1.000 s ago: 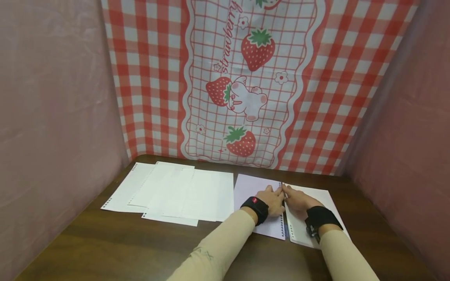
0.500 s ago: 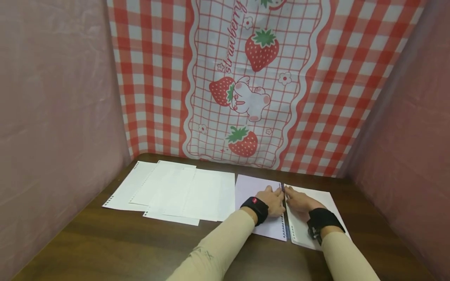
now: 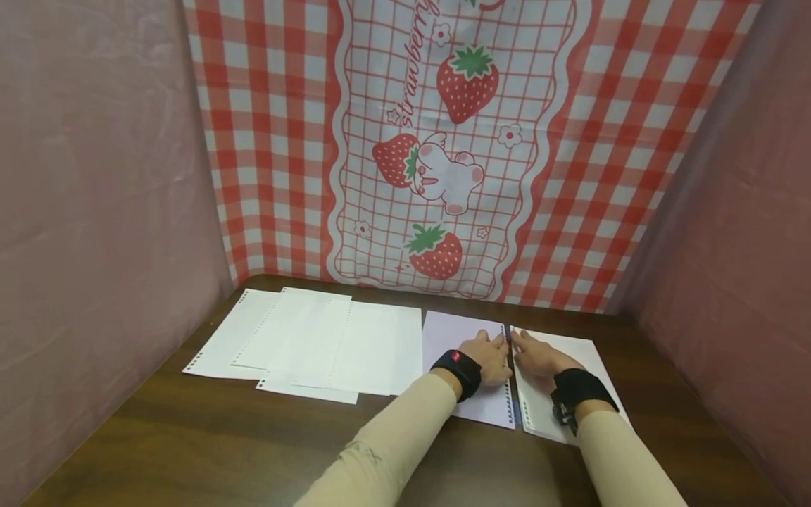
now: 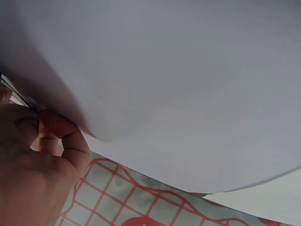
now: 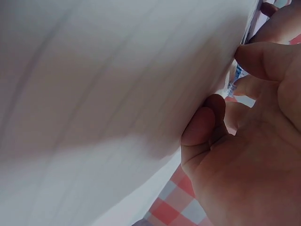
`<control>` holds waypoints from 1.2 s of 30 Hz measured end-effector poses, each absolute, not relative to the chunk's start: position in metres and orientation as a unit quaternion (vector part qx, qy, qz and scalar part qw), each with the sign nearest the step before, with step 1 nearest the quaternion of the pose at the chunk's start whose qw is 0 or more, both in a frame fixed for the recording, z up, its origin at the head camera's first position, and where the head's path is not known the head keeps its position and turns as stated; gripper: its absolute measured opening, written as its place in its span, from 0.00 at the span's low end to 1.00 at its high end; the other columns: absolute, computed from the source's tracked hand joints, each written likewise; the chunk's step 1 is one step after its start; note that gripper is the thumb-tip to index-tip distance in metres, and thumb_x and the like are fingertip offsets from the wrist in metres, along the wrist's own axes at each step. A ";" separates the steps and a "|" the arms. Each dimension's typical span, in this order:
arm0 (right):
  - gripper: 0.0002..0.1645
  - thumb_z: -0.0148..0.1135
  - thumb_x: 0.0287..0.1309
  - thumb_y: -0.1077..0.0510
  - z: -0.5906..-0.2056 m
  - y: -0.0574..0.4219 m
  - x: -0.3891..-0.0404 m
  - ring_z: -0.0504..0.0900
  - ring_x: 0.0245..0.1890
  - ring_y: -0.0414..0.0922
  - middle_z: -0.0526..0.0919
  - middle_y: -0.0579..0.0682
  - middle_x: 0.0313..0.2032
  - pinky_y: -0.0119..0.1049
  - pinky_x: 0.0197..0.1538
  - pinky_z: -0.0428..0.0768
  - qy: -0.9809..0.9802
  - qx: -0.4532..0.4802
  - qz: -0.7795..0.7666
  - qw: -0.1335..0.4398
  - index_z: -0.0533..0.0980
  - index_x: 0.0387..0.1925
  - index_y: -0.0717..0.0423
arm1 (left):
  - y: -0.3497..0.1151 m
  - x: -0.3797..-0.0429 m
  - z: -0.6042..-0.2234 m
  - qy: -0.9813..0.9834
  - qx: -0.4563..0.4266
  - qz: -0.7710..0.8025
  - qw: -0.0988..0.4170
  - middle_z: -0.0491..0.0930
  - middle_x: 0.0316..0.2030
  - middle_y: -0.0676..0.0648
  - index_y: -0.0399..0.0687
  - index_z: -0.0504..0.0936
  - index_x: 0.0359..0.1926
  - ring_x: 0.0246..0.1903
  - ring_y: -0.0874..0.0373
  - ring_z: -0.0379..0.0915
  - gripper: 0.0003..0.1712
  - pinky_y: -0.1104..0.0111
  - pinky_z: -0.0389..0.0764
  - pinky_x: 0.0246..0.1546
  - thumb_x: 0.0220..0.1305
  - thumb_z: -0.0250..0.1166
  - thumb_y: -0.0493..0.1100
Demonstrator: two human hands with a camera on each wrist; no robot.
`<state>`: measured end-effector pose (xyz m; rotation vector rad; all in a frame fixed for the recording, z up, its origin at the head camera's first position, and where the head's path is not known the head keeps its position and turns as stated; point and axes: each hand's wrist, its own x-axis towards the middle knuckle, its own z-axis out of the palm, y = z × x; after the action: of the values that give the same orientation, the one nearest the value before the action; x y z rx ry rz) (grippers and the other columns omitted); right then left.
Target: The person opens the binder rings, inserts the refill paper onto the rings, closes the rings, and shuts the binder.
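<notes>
In the head view a loose-leaf binder (image 3: 516, 415) lies spread on the table. To the left of its dark ring spine is a lilac sheet (image 3: 443, 325); a stack of white punched pages (image 3: 579, 346) lies to the right. My left hand (image 3: 484, 359) rests over the lilac sheet, its fingertips gripping at the upper spine. Close beside it, my right hand (image 3: 537, 358) grips the spine from the white-page side. Curled left fingers (image 4: 73, 141) show against the sheet's edge in the left wrist view. The right wrist view shows ruled paper (image 5: 108, 84) beside my bent right fingers (image 5: 200, 129). Most rings are hidden.
Several loose white punched sheets (image 3: 380, 345) overlap on the left of the brown wooden table (image 3: 190, 436). A red checked strawberry cloth (image 3: 272, 155) hangs behind the table. Pinkish cloth walls (image 3: 108, 211) stand at both sides.
Both hands stay at the upper part of the spine, with barely any finger movement visible. The head view shifts slightly. The loose sheets stay in place.
</notes>
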<state>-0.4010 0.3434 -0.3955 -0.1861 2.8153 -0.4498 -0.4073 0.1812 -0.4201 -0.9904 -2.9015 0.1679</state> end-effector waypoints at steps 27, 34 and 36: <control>0.38 0.61 0.63 0.56 -0.376 0.331 -0.378 0.56 0.70 0.75 0.58 0.72 0.74 0.75 0.68 0.57 0.981 -0.048 -0.130 0.138 0.66 0.73 0.58 | 0.140 -0.324 -0.383 -0.918 -0.383 0.060 -0.084 0.60 0.77 0.58 0.71 0.62 0.76 0.75 0.61 0.58 0.40 0.63 0.69 0.70 0.67 0.58 0.70; 0.35 0.60 0.66 0.56 -0.383 0.338 -0.383 0.61 0.67 0.76 0.61 0.73 0.72 0.74 0.65 0.63 0.987 -0.044 -0.100 0.121 0.67 0.72 0.57 | 0.133 -0.308 -0.389 -0.922 -0.374 0.079 -0.059 0.62 0.75 0.59 0.74 0.62 0.74 0.74 0.61 0.60 0.36 0.59 0.73 0.66 0.69 0.55 0.70; 0.34 0.60 0.66 0.56 -0.386 0.340 -0.383 0.62 0.66 0.76 0.62 0.73 0.72 0.74 0.64 0.63 0.988 -0.043 -0.097 0.116 0.67 0.72 0.57 | 0.131 -0.304 -0.391 -0.921 -0.379 0.085 -0.044 0.64 0.73 0.59 0.74 0.63 0.73 0.72 0.61 0.62 0.34 0.59 0.76 0.63 0.70 0.54 0.69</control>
<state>-0.3832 0.3397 -0.3860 -0.1247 2.8931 -0.2842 -0.3043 0.1306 -0.3911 -1.2240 -2.9763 0.2738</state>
